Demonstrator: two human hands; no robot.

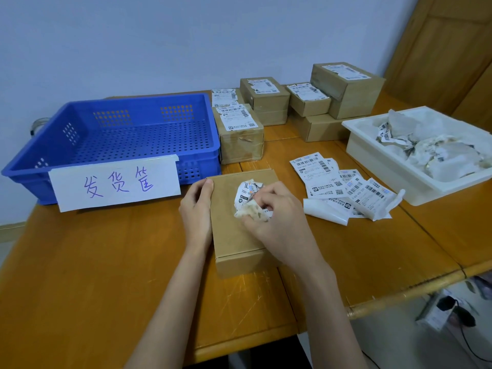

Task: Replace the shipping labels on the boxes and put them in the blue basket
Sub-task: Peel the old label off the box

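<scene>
Box (234, 230) on table (80, 262) before me; basket (111, 134) behind-left, loose labels (343, 190) right, tray (415, 155) far right, box stack (300, 102) behind.

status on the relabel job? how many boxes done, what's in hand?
Done: none shipped; the blue basket holds no boxes. In hand: the left hand steadies the near cardboard box while the right hand grips its crumpled old label, nearly off. Left: bin it in the white tray, apply one of the new labels, then relabel the boxes at the back.
</scene>
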